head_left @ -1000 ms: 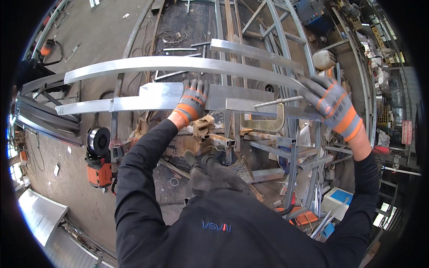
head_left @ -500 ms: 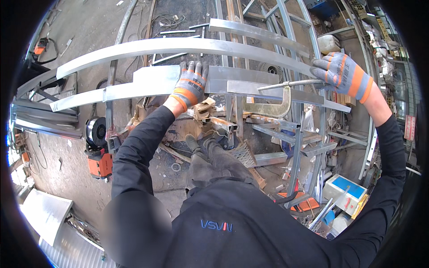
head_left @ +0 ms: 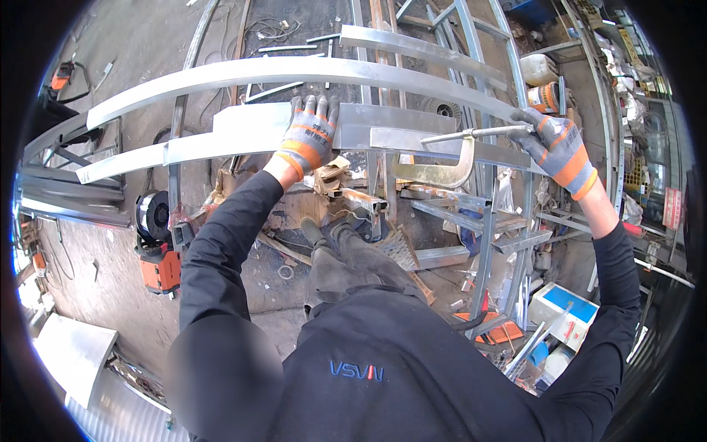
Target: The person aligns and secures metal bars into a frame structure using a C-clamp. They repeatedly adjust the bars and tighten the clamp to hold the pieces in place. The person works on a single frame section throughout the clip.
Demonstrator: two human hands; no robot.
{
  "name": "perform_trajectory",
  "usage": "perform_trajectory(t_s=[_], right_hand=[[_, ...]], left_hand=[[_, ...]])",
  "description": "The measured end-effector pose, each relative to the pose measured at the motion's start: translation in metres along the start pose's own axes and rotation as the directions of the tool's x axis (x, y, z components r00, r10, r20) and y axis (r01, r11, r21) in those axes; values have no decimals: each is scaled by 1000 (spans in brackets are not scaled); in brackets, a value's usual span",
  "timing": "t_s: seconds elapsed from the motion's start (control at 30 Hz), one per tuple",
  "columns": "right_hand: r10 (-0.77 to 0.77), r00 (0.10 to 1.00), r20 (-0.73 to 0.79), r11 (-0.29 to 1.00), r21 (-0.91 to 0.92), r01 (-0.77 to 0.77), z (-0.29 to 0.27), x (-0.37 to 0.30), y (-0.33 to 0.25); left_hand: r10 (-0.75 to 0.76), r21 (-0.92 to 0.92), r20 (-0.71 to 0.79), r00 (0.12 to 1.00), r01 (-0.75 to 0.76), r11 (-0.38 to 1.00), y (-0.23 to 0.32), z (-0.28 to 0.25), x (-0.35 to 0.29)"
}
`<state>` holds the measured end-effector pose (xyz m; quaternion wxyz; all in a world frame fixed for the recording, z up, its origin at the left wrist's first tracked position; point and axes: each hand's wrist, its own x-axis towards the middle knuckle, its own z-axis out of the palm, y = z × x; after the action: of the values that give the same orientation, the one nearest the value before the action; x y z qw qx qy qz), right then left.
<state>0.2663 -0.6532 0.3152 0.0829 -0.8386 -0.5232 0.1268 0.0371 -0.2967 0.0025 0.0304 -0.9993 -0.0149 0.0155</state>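
My gloved left hand (head_left: 308, 140) lies over a wide silvery metal piece (head_left: 250, 127), its fingers reaching the far edge and gripping it; the thumb is hidden. A C-clamp (head_left: 442, 174) with a long threaded screw sits at the right part of this metal. My gloved right hand (head_left: 557, 153) is closed round the outer end of the clamp screw (head_left: 486, 133). Beneath the clamp and screw runs a flat metal strip (head_left: 401, 138). Beyond both hands lies a long curved metal bar (head_left: 294, 71).
A shorter bar (head_left: 420, 53) lies farther off across a steel frame (head_left: 471, 44). On the floor at left stands an orange machine (head_left: 159, 271) with a wire spool (head_left: 155, 216). A white-and-blue box (head_left: 565, 313) is at the lower right, near steel frame legs (head_left: 482, 272).
My right hand has come down and its wrist has turned round the screw end, with the forearm drawn inward. The left hand stays on the metal; the view has shifted slightly.
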Motion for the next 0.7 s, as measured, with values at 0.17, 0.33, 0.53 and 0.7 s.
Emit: perform_trajectory(t_s=[0.17, 0.33, 0.53, 0.7], right_hand=[[-388, 921, -22, 836, -429, 342, -12, 0, 25], [-236, 960, -150, 904, -396, 161, 16, -13, 29], [-254, 929, -268, 730, -683, 3, 54, -40, 1], [39, 991, -124, 965, 261, -5, 10, -21, 16]], left_hand=[[-4, -65, -91, 996, -2, 998, 0, -2, -3], [-5, -66, -70, 998, 0, 998, 1, 2, -2], [75, 24, 174, 982, -80, 997, -2, 30, 5], [33, -81, -32, 999, -36, 996, -1, 4, 2]])
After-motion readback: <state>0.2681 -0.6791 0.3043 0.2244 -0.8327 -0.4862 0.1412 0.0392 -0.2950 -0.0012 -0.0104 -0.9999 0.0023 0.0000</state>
